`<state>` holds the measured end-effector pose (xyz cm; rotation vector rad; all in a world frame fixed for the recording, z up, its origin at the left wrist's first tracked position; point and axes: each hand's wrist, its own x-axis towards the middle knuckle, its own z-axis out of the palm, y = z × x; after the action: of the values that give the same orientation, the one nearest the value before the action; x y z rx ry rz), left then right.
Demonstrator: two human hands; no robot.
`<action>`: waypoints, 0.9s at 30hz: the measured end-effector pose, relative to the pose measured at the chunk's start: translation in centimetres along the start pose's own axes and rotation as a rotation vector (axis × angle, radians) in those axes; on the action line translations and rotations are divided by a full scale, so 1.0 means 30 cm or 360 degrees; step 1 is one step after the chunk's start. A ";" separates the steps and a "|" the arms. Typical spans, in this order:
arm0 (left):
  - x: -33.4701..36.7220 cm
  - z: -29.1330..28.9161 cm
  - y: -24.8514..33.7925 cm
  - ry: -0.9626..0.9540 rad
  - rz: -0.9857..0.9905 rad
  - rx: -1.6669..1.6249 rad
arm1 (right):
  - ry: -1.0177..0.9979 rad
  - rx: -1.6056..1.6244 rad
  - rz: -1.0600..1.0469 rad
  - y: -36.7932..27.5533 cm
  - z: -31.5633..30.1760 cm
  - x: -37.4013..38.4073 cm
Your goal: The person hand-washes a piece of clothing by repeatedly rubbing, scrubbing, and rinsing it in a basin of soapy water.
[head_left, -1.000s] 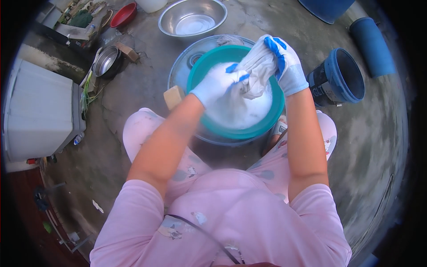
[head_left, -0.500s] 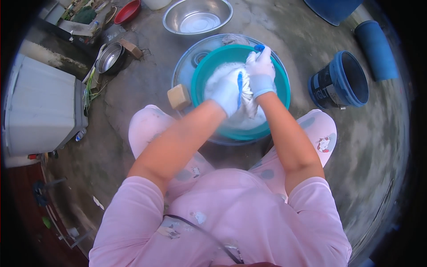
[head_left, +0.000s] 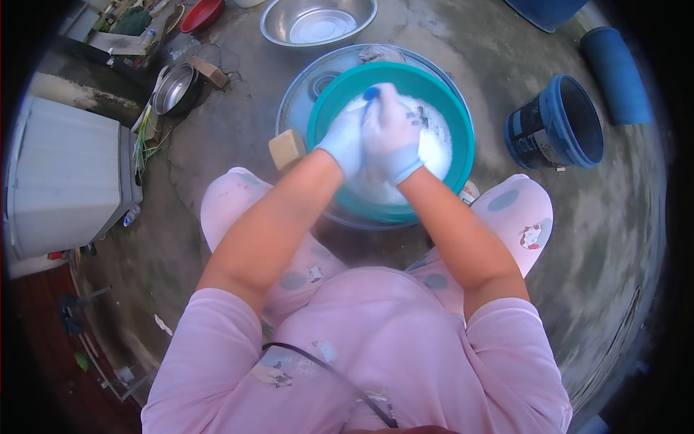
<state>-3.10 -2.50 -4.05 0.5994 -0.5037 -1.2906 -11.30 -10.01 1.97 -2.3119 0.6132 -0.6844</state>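
Observation:
Both my hands wear white gloves with pale blue cuffs and press together above the teal basin (head_left: 464, 155), which holds white suds (head_left: 435, 148). My left hand (head_left: 347, 137) is closed, against the right. My right hand (head_left: 390, 134), blurred by motion, is closed too. Between them is bunched a wet white cloth with blue parts; only a blue bit (head_left: 371, 93) shows at the top, and the gloves hide the rest. Dark marks show beside the right glove; I cannot tell what they belong to. The basin sits within a wider, clear-looking tub (head_left: 290, 108) with a grey cloth (head_left: 381, 53) at its far side.
A tan block (head_left: 287, 150) is by the tub's left side. Beyond stands a steel bowl (head_left: 318, 11). To the right are a blue bucket (head_left: 524, 134) and a blue cylinder (head_left: 614, 76). At the left are a metal pan (head_left: 173, 90), a brick (head_left: 208, 72) and a grey bin (head_left: 65, 173).
My hands have come closer together, the right one moving left and nearer to me. The white cloth that showed between them is now mostly hidden.

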 end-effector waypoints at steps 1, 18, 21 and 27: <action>0.009 0.071 0.005 0.0353 -0.0042 -0.0066 | -0.0029 -0.0037 0.0252 0.055 -0.005 0.033; -0.010 -0.120 -0.108 0.0762 -0.0483 0.3610 | -0.0675 -0.0485 0.0267 0.395 0.209 0.102; 0.057 -0.050 -0.088 0.0468 -0.1048 0.3502 | -0.0997 -0.0764 0.0468 0.377 0.206 0.136; 0.127 -0.129 -0.178 0.0235 -0.1227 0.3112 | -0.1305 -0.1115 0.0445 0.506 0.288 0.163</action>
<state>-3.69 -6.60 -10.43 2.6631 -1.4574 -1.0270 -6.04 -19.39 -12.63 -2.7232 0.8153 0.7121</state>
